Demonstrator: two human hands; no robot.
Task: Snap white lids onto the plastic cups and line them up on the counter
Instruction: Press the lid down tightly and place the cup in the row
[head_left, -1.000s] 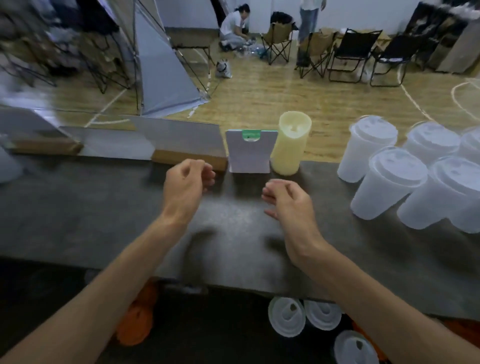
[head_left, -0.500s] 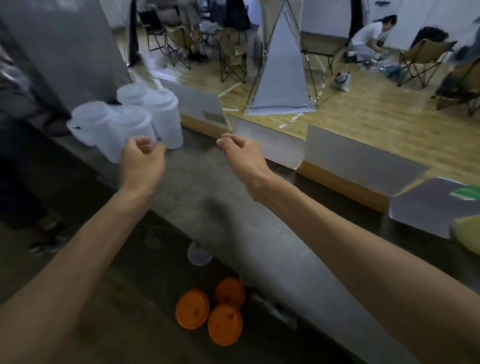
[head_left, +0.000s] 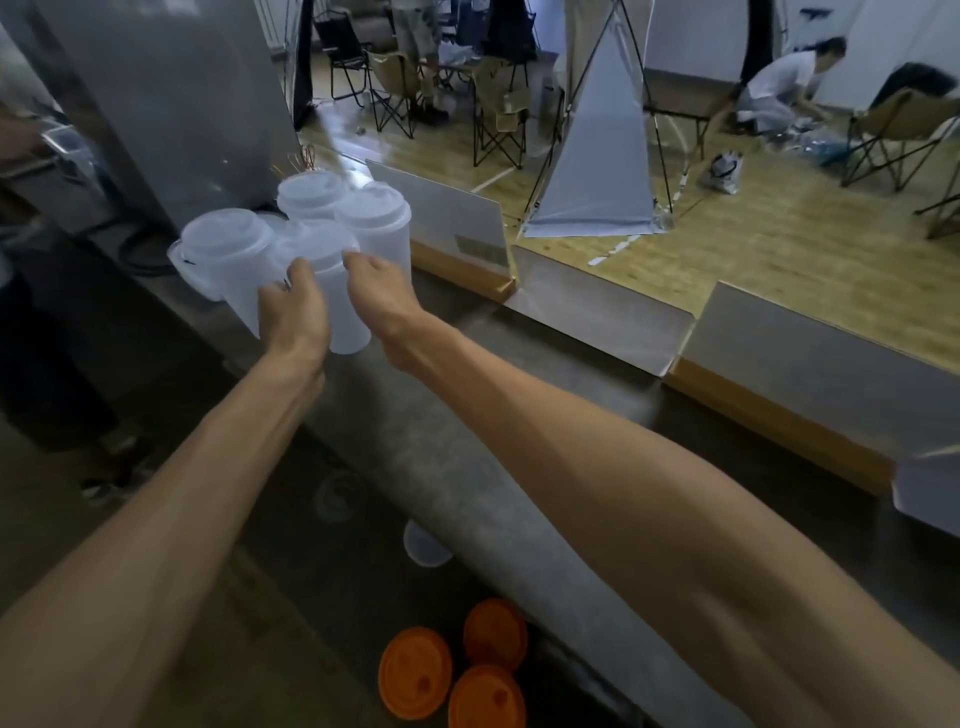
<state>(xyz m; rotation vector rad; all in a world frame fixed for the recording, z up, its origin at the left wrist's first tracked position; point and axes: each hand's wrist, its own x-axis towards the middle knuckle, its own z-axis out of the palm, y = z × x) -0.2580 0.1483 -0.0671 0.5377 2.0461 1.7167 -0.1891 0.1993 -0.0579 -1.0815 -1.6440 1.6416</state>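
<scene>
Several translucent plastic cups with white lids stand bunched at the far left end of the grey counter (head_left: 457, 447). My two hands flank the front cup (head_left: 343, 312). My left hand (head_left: 293, 312) curls round its left side, squeezed against the left cup (head_left: 223, 244). On the other side, my right hand (head_left: 382, 296) has its fingers bent on the front cup's right side, just before the right cup (head_left: 376, 218). A back cup (head_left: 309, 192) stands behind. My fingertips are hidden behind the cup.
Three orange lids (head_left: 415, 670) and a white lid (head_left: 423, 545) lie on a lower level below the counter's near edge. Upright metal dividers (head_left: 597, 306) line the far edge. A grey metal panel (head_left: 171, 104) rises behind the cups. A person crouches far back right.
My view swung from the right end of the counter to its left end. Both hands, shut and holding nothing before, reached forward and closed on the front cup.
</scene>
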